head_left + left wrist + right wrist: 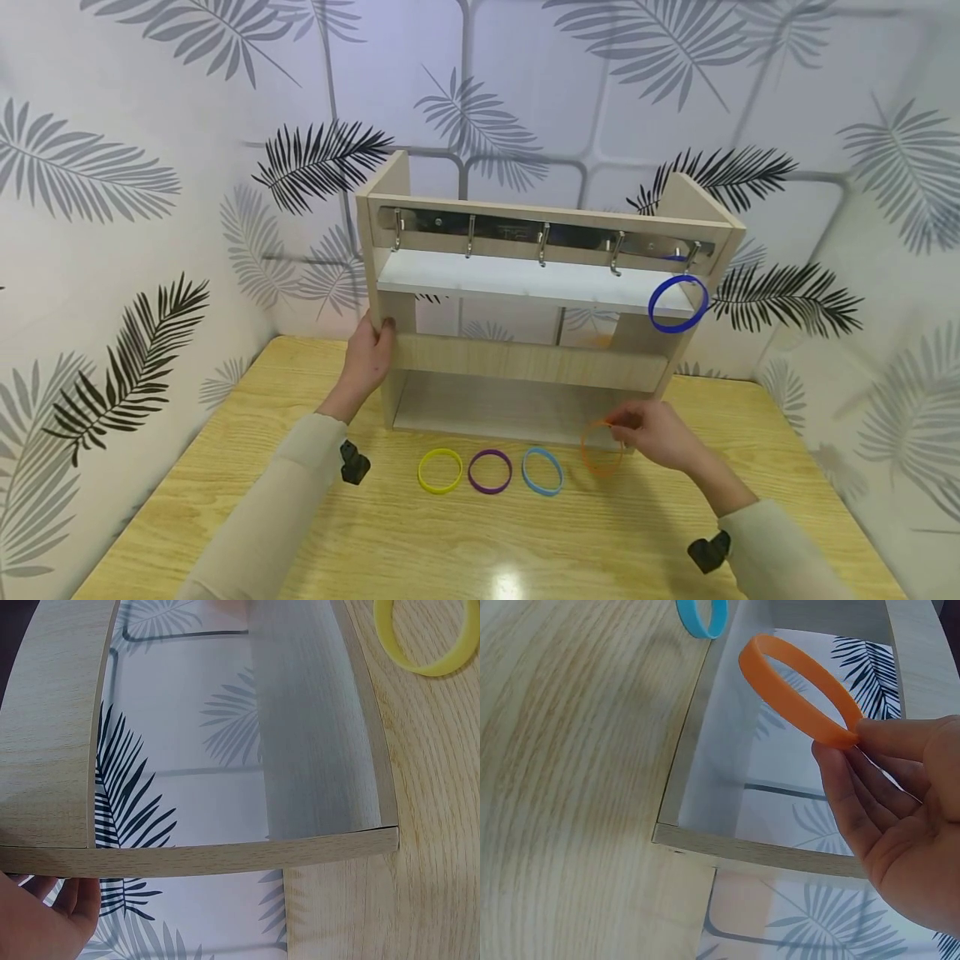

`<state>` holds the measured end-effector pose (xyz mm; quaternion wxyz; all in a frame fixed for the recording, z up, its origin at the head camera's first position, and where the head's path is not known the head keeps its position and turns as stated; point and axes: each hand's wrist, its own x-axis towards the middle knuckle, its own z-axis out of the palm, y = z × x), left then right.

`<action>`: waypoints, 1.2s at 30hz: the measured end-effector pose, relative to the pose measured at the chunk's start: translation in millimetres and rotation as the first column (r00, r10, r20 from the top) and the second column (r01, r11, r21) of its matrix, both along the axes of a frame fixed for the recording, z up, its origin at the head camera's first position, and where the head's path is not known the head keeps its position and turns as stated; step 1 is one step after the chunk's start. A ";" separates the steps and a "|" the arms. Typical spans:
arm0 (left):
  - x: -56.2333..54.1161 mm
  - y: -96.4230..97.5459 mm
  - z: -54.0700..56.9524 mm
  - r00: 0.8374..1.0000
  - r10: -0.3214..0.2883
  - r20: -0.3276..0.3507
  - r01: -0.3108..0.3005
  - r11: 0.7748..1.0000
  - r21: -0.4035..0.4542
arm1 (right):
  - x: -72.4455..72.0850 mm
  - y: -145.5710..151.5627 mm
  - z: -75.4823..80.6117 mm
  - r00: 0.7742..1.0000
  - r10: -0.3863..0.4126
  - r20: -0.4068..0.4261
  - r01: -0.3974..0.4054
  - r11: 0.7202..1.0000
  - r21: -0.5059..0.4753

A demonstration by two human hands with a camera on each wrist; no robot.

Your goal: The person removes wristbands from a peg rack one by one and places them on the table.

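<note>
A small wooden shelf rack (525, 358) stands on the table with a strip of metal hooks (543, 242) along its upper front. My left hand (371, 358) grips the rack's left side panel (225, 856), its fingers partly hidden behind that panel in the left wrist view. Between thumb and fingertips, my right hand (651, 429) pinches an orange silicone wristband (799, 705), held up off the table near the rack's lower right corner. From the rightmost hook hangs a dark blue wristband (678, 329).
In front of the rack a yellow wristband (440, 490), a purple wristband (489, 490) and a light blue wristband (543, 490) lie in a row on the wooden table (420, 550). Leaf-patterned walls (510, 50) stand behind and at both sides.
</note>
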<state>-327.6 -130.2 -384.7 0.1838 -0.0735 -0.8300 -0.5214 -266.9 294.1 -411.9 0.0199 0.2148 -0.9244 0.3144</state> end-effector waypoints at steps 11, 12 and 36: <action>-0.8 -0.6 -0.2 1.000 0.005 0.004 -0.005 1.000 0.011 | -1.8 4.6 -13.6 0.996 0.059 0.062 -0.058 0.998 -0.024; -0.8 -0.6 -0.2 1.000 0.006 0.005 -0.006 1.000 0.010 | -2.3 5.2 -15.2 0.996 0.058 0.065 -0.057 0.998 -0.022; -0.4 -0.3 0.0 1.000 -0.002 0.005 0.002 1.000 0.010 | -9.9 14.9 -38.3 0.984 0.103 0.142 -0.095 0.994 -0.062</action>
